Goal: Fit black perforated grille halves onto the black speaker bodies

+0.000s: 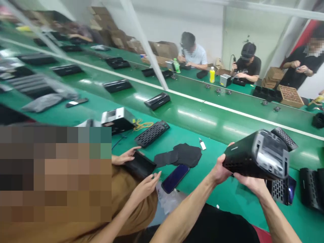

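Note:
I hold a black box-shaped device (pixel 255 157) with a grey end panel and perforated sides above the green table (pixel 217 192). My left hand (pixel 220 170) grips its near left end. My right hand (pixel 250 184) supports it from underneath, fingers curled round the lower edge. Under the device a perforated black panel (pixel 279 190) lies on the table. Another perforated panel (pixel 285 136) shows just behind the device.
A co-worker's two hands (pixel 136 173) hold a black part (pixel 140 165) at my left, next to a dark phone (pixel 175 178), black cloths (pixel 181 155) and a grille panel (pixel 152 133). Black devices ride the green conveyor (pixel 157 100). Several people work across it.

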`<state>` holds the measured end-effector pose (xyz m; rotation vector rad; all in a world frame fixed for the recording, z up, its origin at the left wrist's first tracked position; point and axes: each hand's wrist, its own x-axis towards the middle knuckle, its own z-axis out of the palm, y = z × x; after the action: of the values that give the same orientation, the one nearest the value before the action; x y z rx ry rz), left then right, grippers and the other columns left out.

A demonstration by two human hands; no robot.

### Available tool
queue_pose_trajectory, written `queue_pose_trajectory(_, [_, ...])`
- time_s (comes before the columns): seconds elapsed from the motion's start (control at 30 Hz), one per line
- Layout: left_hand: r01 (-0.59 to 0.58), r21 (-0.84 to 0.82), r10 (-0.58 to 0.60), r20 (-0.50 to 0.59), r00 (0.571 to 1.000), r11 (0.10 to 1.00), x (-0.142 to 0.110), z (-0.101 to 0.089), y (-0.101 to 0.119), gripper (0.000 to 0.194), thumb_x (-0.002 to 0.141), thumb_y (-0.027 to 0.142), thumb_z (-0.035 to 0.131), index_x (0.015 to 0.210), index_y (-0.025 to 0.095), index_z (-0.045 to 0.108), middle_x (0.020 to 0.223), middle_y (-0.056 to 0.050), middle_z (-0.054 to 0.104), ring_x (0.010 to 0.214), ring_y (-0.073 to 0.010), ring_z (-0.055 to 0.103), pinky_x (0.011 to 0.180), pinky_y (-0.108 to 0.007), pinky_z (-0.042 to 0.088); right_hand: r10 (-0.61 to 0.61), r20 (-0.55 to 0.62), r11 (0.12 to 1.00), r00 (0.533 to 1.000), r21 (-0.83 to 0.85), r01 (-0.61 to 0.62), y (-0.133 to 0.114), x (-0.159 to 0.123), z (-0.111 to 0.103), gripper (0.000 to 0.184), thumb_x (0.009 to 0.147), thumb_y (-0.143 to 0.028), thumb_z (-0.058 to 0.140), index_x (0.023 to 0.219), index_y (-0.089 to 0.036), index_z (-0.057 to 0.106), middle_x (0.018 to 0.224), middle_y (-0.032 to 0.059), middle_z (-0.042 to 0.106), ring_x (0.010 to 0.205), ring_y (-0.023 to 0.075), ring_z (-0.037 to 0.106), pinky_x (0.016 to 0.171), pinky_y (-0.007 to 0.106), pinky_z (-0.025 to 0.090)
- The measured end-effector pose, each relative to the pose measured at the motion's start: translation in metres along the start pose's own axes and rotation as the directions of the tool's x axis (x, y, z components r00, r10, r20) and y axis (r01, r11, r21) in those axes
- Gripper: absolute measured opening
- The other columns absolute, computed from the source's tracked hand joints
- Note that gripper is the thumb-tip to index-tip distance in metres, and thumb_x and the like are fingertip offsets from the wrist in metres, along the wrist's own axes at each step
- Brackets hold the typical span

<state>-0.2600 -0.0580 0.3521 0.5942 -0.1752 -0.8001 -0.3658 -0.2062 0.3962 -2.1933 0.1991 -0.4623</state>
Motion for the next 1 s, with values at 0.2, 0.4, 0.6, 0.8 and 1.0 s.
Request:
queue_pose_trajectory(0.2, [-0.159,0.423,0.121,0.115,0.986,0.892,-0.003,-0.023,0.056,0.131,0.061,0.075,0.093,0.170,0.037,0.031,0.179,-0.013,0.024,0.156,-0.0431,0.039,0.119,-0.053,0.047,-0.161,0.025,0.908,0.987,-0.388,0.157,-0.009,0.012,-0.048,0.101,0.075,-0.030,0.076,0.167,-0.025,0.035,0.150,0.0180,0.057,0.135,0.0416,0.056,0.109,0.062,0.049])
queue_pose_trajectory(0.4, [-0.084,0.598,0.052,0.071,0.996,0.797,0.005,-0.015,0.050,0.121,0.062,0.059,0.098,0.165,0.029,0.040,0.155,-0.014,0.046,0.128,-0.0345,0.059,0.111,-0.048,0.052,-0.172,0.233,0.673,0.957,-0.682,0.287,-0.003,0.013,-0.066,0.101,0.077,-0.026,0.073,0.170,-0.032,0.032,0.141,0.0175,0.063,0.127,0.0468,0.059,0.098,0.068,0.050])
queue_pose_trajectory(0.6, [-0.210,0.486,0.212,0.052,0.976,0.848,0.001,-0.027,0.041,0.109,0.061,0.053,0.096,0.155,0.028,0.047,0.139,-0.010,0.056,0.118,-0.0289,0.060,0.102,-0.041,0.055,-0.026,0.109,0.962,0.994,-0.269,0.054,0.023,-0.005,-0.088,0.110,0.086,-0.061,0.080,0.173,-0.033,0.020,0.172,0.0146,0.035,0.154,0.0418,0.040,0.115,0.057,0.047])
queue_pose_trajectory(0.8, [-0.215,0.523,0.182,0.113,0.977,0.825,0.001,-0.019,0.059,0.099,0.065,0.050,0.093,0.151,0.029,0.049,0.132,-0.008,0.060,0.113,-0.0289,0.061,0.100,-0.042,0.054,0.102,0.018,0.994,0.995,0.027,-0.103,0.018,-0.009,-0.087,0.099,0.078,-0.070,0.084,0.159,-0.032,0.042,0.162,0.0136,0.049,0.138,0.0385,0.057,0.104,0.047,0.054])
queue_pose_trajectory(1.0, [-0.307,0.566,0.241,0.191,0.952,0.765,-0.009,-0.006,0.072,0.090,0.071,0.053,0.089,0.150,0.027,0.054,0.135,-0.010,0.062,0.115,-0.0321,0.062,0.099,-0.044,0.055,0.053,-0.062,0.999,0.997,0.011,-0.052,0.000,-0.013,-0.081,0.087,0.081,-0.065,0.084,0.154,-0.032,0.049,0.160,0.0118,0.052,0.142,0.0386,0.053,0.109,0.050,0.050])
